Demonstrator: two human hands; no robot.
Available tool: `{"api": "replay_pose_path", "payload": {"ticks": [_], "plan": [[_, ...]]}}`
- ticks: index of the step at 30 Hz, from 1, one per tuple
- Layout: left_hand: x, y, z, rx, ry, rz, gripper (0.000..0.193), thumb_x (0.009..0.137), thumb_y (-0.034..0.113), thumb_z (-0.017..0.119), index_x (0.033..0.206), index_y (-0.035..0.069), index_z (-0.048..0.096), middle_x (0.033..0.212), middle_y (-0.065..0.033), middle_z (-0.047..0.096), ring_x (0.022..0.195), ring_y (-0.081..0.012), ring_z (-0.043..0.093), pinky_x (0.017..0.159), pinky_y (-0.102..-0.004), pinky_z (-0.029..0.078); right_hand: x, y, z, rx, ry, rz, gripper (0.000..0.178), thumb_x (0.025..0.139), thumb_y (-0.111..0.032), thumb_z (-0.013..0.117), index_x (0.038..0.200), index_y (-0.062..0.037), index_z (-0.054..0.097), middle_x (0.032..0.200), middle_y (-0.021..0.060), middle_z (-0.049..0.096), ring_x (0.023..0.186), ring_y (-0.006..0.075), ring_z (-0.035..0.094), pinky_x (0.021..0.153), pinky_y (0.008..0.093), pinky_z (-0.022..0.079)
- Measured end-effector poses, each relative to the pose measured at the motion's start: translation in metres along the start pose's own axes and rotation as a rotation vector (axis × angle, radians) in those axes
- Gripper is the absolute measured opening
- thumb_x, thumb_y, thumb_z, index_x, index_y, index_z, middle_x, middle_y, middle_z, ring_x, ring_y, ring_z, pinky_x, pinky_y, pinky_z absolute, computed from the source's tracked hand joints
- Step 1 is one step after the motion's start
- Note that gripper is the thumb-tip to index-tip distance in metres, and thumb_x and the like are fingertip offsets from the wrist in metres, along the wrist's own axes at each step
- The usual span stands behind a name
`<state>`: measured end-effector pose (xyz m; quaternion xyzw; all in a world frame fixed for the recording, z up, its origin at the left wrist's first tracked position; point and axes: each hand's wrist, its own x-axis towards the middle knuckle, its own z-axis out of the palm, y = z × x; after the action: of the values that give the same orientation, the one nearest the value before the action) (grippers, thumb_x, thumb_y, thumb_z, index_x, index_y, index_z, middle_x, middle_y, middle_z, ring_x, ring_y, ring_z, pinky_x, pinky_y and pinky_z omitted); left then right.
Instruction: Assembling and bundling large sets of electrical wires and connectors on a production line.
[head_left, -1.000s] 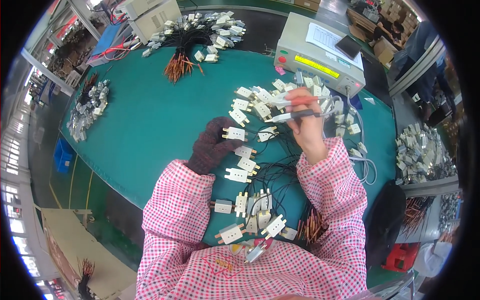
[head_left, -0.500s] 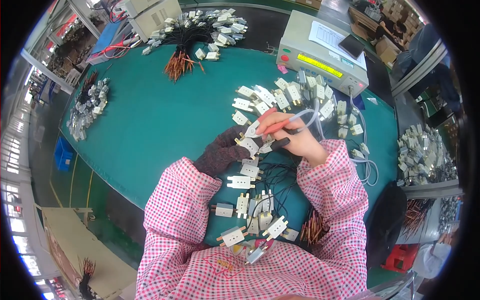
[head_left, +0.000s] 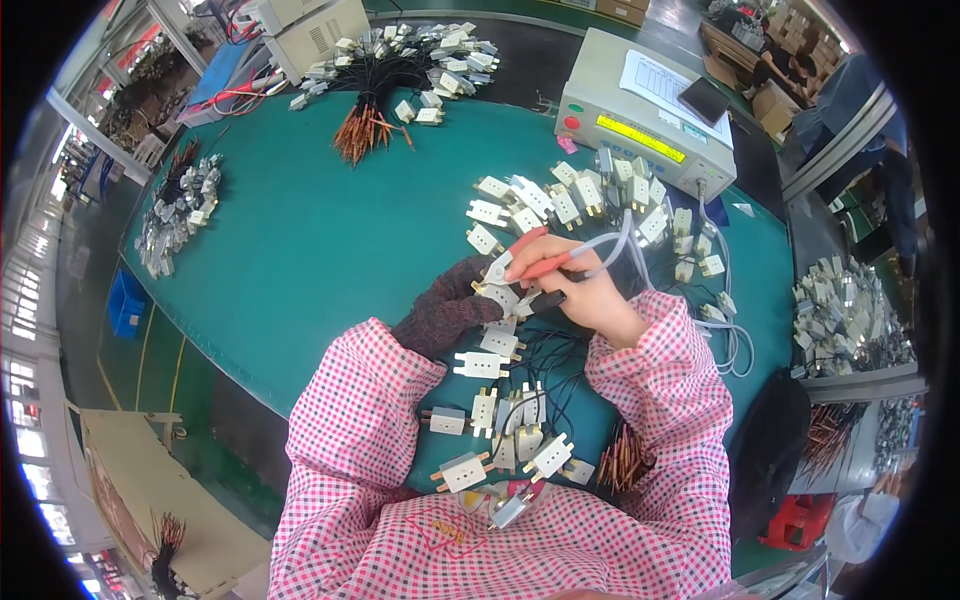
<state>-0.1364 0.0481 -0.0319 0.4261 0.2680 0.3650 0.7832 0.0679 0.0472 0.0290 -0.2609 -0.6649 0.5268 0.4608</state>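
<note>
My left hand (head_left: 445, 308), in a dark knitted glove, grips a white plug block (head_left: 498, 294) with brass pins near the table's middle. My bare right hand (head_left: 592, 292) is closed round a red-handled plier-type clip (head_left: 543, 264), whose metal jaws touch the block's end by the gloved fingers. A grey cable (head_left: 618, 238) leads off from the clip. Under the right fingers a black handle (head_left: 548, 302) also shows, mostly hidden. Similar plug blocks (head_left: 480, 365) on black leads lie below my hands, and more plug blocks (head_left: 560, 204) are fanned out beyond them.
A beige tester (head_left: 640, 120) with a lit yellow display stands at the far right of the green table (head_left: 300, 220). Bundles of plugs (head_left: 400, 60) with copper-coloured ends lie at the back and the left (head_left: 180, 220). Grey cable loops (head_left: 735, 345) hang down at the right.
The clip and my right hand have shifted slightly down and left, with the jaws lower on the block's end. My left hand still holds the same block, which has tilted a little.
</note>
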Motion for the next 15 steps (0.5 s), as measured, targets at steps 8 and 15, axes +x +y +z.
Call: {"api": "replay_pose_path", "payload": {"ticks": [8,15], "plan": [[-0.001,-0.002,0.001,-0.074,-0.016,-0.008,0.050,0.075,-0.002,0.063,0.121,0.007,0.047,0.107,-0.0066,0.059,0.099,-0.0188,0.057,0.087,-0.0327,0.046,0.003,0.008,-0.006,0.104,-0.020,0.071,0.016,0.074,0.000,0.051,0.085,0.0017,0.062,0.090,0.0083,0.058,0.075,0.0124,0.055,0.066,0.0234,0.044],[-0.003,0.049,0.021,0.310,-0.187,-0.249,0.036,0.093,0.031,0.043,0.080,0.004,0.061,0.077,-0.0071,0.063,0.073,-0.0198,0.060,0.074,-0.0304,0.046,0.002,0.003,-0.032,0.369,0.374,0.097,0.019,0.071,0.001,0.045,0.085,-0.0005,0.058,0.084,0.0080,0.053,0.039,0.0071,0.033,0.030,0.0183,0.021]]}}
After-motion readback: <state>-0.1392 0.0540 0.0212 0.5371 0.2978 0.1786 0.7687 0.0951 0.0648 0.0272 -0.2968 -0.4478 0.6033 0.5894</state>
